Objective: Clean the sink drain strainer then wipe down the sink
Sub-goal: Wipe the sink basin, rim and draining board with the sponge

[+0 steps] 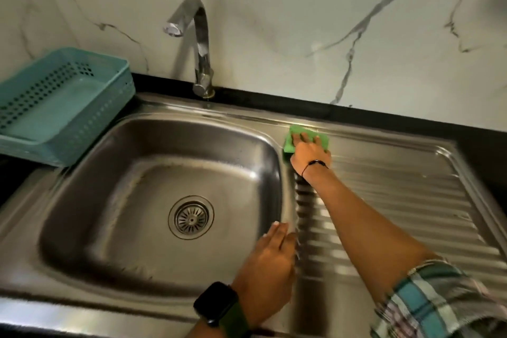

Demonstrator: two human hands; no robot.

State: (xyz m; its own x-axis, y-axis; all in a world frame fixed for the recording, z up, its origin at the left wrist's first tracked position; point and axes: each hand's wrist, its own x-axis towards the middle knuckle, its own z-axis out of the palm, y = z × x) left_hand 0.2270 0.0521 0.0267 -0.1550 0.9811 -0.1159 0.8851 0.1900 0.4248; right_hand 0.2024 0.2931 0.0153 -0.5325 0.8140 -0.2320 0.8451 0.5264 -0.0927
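Observation:
A stainless steel sink [90, 162] fills the view, with a ribbed draining board [397, 200] on its right. The round metal drain strainer [191, 217] sits in the drain hole at the bottom of the basin. My right hand [311, 155] presses flat on a green scrub pad [290, 143] at the far left corner of the draining board, by the basin's rim. My left hand [270, 263] rests flat with fingers together on the basin's right rim, holding nothing. A dark watch is on its wrist.
A chrome faucet [201, 46] stands behind the basin, its spout over the basin's far side. A teal plastic basket [63, 107] sits on the counter at the left. A marble wall rises behind a black counter strip [356, 114].

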